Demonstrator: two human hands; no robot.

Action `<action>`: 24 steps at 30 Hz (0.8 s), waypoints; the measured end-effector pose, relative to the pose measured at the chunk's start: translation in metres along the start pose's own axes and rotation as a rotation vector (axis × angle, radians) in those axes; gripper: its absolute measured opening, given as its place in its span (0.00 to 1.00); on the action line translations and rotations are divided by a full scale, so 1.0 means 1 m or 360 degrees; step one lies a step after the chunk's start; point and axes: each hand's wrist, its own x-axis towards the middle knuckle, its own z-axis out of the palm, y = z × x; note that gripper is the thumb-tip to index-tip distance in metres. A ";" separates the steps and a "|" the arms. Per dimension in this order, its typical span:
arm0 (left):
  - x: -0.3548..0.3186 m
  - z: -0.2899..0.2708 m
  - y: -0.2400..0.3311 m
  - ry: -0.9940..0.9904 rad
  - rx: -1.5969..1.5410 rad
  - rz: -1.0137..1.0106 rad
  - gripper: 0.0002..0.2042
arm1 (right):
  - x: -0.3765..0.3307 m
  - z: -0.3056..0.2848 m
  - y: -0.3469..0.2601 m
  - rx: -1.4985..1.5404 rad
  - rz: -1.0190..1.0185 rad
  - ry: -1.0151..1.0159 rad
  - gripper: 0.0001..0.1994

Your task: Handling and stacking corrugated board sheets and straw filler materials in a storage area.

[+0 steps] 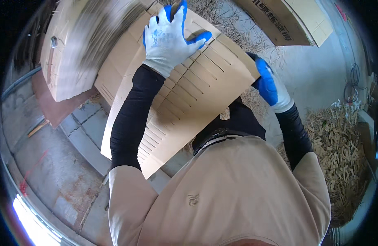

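A slotted cardboard sheet [226, 88] lies slanted in front of me, with rows of narrow parallel slits cut through it. My left hand [166, 39], in a white glove with blue fingertips, rests on its upper part, fingers spread wide. At the sheet's right corner, my right hand [273, 88], gloved alike, grips the edge. The fingers under that corner are partly hidden by the card. Some of the slits lie in the shadow of my left arm.
Left of the sheet stands a pale block [66, 61] with a streaked, blurred side. A cardboard box [275, 24] sits at the far right. Cardboard scraps [340, 151] heap up on my right, and thin cardboard strips [234, 24] litter the floor beyond the sheet. A dark cable [353, 82] hangs at the right.
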 end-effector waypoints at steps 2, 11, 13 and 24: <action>0.000 -0.002 0.000 0.0065 0.0068 0.0064 0.37 | 0.005 0.009 0.005 -0.0106 -0.0076 0.0120 0.25; 0.002 0.017 -0.017 0.0014 0.0148 0.0040 0.41 | 0.019 0.009 0.027 -0.0210 -0.0423 0.0206 0.23; 0.005 0.014 -0.021 -0.0043 0.0118 0.0041 0.44 | 0.016 0.013 0.026 -0.0196 -0.0423 0.0254 0.22; 0.017 -0.086 -0.071 -0.0712 -0.1029 -0.0598 0.31 | -0.028 0.038 0.001 0.0159 -0.0767 0.0277 0.25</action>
